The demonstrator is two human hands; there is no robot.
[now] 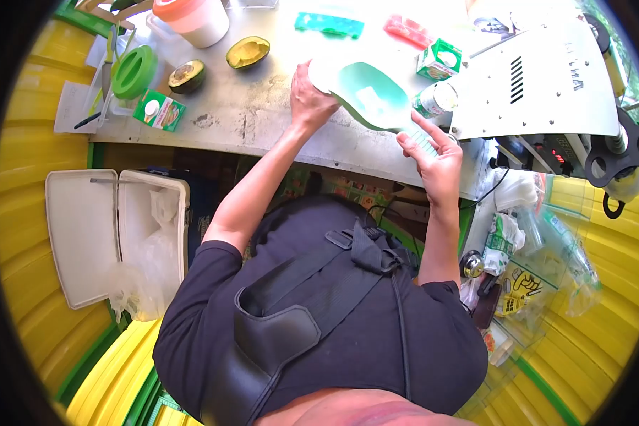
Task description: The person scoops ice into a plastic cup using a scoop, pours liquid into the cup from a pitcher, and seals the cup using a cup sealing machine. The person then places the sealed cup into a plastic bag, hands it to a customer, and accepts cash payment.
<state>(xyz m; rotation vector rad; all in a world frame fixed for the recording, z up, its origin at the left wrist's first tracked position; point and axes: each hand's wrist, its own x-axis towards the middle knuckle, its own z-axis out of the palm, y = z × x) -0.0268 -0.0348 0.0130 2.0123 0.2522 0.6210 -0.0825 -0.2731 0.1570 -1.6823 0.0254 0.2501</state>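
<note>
A mint-green scoop [380,110] is tilted over the counter, with a small white patch in its bowl. My right hand [439,162] grips the scoop's handle, thumb on top. At the scoop's other end my left hand [311,101] is closed beside the rim, around something pale that is washed out by glare. Just past my right hand stands a white-and-green can [439,98]. On the counter lie a hollow avocado half [248,52] and a darker avocado half [187,76], both left of my left hand.
Small cartons [160,111] and a green-lidded container [133,73] stand at left, near a pink-lidded tub [192,21]. A white machine [532,82] fills the right of the metal counter [227,131]. Below left, a cooler box [153,220] stands open.
</note>
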